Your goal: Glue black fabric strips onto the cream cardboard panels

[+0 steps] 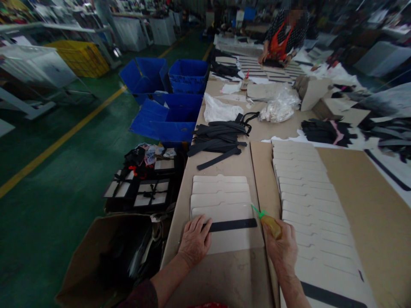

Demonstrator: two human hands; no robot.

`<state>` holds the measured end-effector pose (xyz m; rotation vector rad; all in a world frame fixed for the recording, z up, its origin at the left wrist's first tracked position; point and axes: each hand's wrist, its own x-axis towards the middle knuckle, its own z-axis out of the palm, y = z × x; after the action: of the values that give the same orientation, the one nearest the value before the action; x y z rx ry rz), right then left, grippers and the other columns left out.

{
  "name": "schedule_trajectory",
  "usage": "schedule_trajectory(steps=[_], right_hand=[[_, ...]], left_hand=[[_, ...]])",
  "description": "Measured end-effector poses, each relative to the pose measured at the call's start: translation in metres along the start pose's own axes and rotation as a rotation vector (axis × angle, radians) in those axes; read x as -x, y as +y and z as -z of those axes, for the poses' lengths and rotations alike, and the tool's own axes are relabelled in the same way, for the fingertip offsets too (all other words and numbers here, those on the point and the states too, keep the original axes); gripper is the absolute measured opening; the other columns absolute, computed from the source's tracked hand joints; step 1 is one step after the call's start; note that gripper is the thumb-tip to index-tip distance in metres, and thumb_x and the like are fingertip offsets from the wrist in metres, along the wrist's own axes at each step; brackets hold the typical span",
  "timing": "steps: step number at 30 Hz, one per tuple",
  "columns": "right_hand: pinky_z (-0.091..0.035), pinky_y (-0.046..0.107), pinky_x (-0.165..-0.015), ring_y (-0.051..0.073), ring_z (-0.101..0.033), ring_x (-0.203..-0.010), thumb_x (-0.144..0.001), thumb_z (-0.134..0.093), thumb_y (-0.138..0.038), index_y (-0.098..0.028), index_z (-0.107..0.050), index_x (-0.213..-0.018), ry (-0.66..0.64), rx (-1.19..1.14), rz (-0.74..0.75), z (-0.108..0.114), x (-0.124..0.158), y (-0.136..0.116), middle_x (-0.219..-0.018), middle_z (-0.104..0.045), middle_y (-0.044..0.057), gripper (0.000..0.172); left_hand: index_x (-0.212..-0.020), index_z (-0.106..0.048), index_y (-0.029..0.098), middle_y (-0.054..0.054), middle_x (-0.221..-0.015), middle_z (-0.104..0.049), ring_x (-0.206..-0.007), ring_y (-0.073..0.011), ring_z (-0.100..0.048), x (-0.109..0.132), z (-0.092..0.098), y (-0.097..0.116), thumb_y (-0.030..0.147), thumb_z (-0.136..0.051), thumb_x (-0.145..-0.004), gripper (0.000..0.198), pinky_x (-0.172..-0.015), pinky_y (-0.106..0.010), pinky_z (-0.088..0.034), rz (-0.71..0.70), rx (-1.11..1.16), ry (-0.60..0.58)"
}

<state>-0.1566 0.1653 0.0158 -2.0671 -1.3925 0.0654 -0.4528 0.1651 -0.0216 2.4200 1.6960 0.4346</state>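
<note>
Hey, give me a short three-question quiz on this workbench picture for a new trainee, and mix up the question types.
1. True or false: the right hand holds a glue bottle with a green nozzle.
2. Multiple choice: the left hand presses on A) a black strip lying across a white card, B) a yellow crate, C) a plastic bag.
3. Short answer: what colour are the three bins on the left?

Key: 1 true. 2 A. 3 blue.
</note>
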Motion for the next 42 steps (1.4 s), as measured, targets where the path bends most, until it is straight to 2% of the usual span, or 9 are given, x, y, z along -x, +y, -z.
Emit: schedule_trajectory(steps=[5,13,18,22,27,30,33,37,42], right_hand=[[-0.048,0.033,-0.068,0.024,-0.061,-0.086,-0.088,-0.048,-0.069,-0.02,-0.061,-0.106,-0.032,-0.05,0.01,-0.003,0.002,-0.003,-0.1,-0.062,0.01,0.055],[-0.05,0.033,-0.072,0.023,-0.063,-0.09,-0.091,-0.054,-0.057,-0.021,-0.06,-0.105,-0.116,-0.162,0.109,-0.018,0.02,-0.027,-0.103,-0.064,0.01,0.04],[-0.052,0.034,-0.074,0.024,-0.065,-0.092,-0.092,-0.052,-0.053,-0.021,-0.059,-0.109,-0.193,-0.189,0.091,-0.02,0.028,-0.042,-0.105,-0.065,0.01,0.036],[-0.052,0.035,-0.076,0.024,-0.065,-0.093,-0.091,-0.054,-0.051,-0.021,-0.061,-0.106,-0.19,-0.212,0.107,-0.023,0.035,-0.053,-0.105,-0.065,0.01,0.034],[-0.052,0.034,-0.073,0.023,-0.064,-0.092,-0.092,-0.054,-0.049,-0.021,-0.06,-0.108,-0.202,-0.222,0.127,-0.026,0.041,-0.068,-0.102,-0.063,0.008,0.032],[-0.052,0.033,-0.071,0.022,-0.063,-0.088,-0.093,-0.054,-0.047,-0.022,-0.06,-0.107,-0.198,-0.25,0.156,-0.028,0.043,-0.077,-0.1,-0.062,0.007,0.029],[-0.052,0.033,-0.07,0.022,-0.063,-0.089,-0.093,-0.054,-0.049,-0.023,-0.06,-0.105,-0.215,-0.271,0.166,-0.032,0.046,-0.085,-0.1,-0.061,0.007,0.029],[-0.053,0.032,-0.067,0.022,-0.064,-0.09,-0.092,-0.055,-0.05,-0.024,-0.059,-0.107,-0.277,-0.263,0.171,-0.039,0.054,-0.093,-0.103,-0.062,0.007,0.03],[-0.054,0.031,-0.068,0.022,-0.065,-0.09,-0.092,-0.056,-0.049,-0.025,-0.061,-0.109,-0.32,-0.301,0.184,-0.046,0.064,-0.104,-0.105,-0.063,0.007,0.03]], left_hand=[[-0.135,-0.056,0.026,-0.009,-0.136,-0.058,-0.126,-0.0292,-0.05,0.0,0.0,0.001,0.025,-0.056,-0.088,0.047,-0.103,-0.047,-0.038,0.002,0.001,-0.007],[-0.134,-0.056,0.025,-0.011,-0.136,-0.058,-0.126,-0.0298,-0.05,0.001,0.001,0.002,0.025,-0.055,-0.089,0.045,-0.101,-0.048,-0.039,0.011,0.014,-0.008],[-0.134,-0.056,0.025,-0.011,-0.137,-0.057,-0.127,-0.0301,-0.049,0.001,-0.001,0.001,0.025,-0.055,-0.088,0.046,-0.102,-0.049,-0.039,0.006,0.033,-0.006],[-0.134,-0.056,0.024,-0.012,-0.137,-0.057,-0.127,-0.0304,-0.049,0.001,0.0,0.001,0.024,-0.055,-0.088,0.046,-0.103,-0.05,-0.041,0.001,0.042,-0.007],[-0.137,-0.052,0.019,-0.011,-0.14,-0.054,-0.131,-0.0269,-0.047,0.009,0.001,-0.008,0.023,-0.054,-0.09,0.047,-0.109,-0.046,-0.042,-0.053,0.051,-0.024],[-0.133,-0.053,0.014,-0.012,-0.139,-0.055,-0.131,-0.0243,-0.049,0.018,-0.003,-0.017,0.017,-0.05,-0.091,0.043,-0.109,-0.041,-0.044,-0.084,0.05,-0.023],[-0.13,-0.054,0.01,-0.015,-0.137,-0.056,-0.13,-0.0249,-0.051,0.025,-0.009,-0.023,0.016,-0.048,-0.092,0.039,-0.108,-0.041,-0.046,-0.101,0.05,-0.008],[-0.132,-0.053,0.011,-0.015,-0.137,-0.056,-0.13,-0.0258,-0.051,0.026,-0.014,-0.023,0.016,-0.048,-0.092,0.041,-0.107,-0.043,-0.047,-0.123,0.051,0.011],[-0.135,-0.051,0.016,-0.011,-0.134,-0.059,-0.13,-0.0257,-0.05,0.027,-0.009,-0.02,0.015,-0.048,-0.09,0.045,-0.108,-0.045,-0.045,-0.112,0.042,0.015]])
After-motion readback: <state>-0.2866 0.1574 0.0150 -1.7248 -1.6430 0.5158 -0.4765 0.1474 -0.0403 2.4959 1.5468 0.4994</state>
